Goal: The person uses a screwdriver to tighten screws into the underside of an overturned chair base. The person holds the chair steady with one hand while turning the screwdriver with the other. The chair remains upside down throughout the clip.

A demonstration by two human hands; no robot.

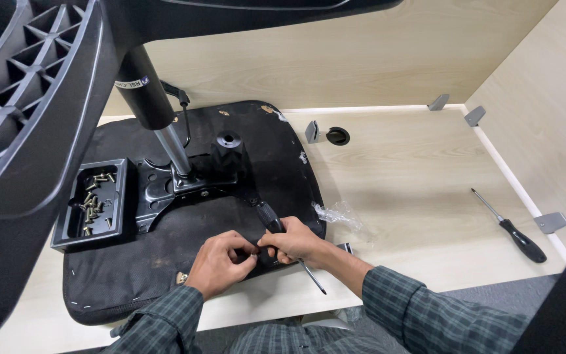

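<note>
I see an upturned chair seat (165,262) lying on a pale wood-grain desk (414,177). Its underside is covered in dull black fabric, scuffed and dusty, with a rounded edge and a row of staples near the front. A glossy black metal plate (165,187) is fixed to its middle, and from it a gas column (158,111) rises at a tilt, chrome below and black above. At upper left the ribbed black plastic legs of the base (27,111) fill the view.

My left hand (221,262) rests on the fabric with its fingertips pinched together; I cannot tell what small thing, if any, sits between them. My right hand (296,241) is closed around a screwdriver (271,219) with a black handle; its thin steel shaft pokes out below the hand towards me. Both hands meet at the seat's front edge, touching each other, just in front of the plate.

A black rectangular tray (73,226) holding brassy screws (94,196) sits on the seat to the left, well apart from my hands. A crumpled clear bag (339,213) lies just right of the seat. A second screwdriver (512,229) lies far right.
</note>
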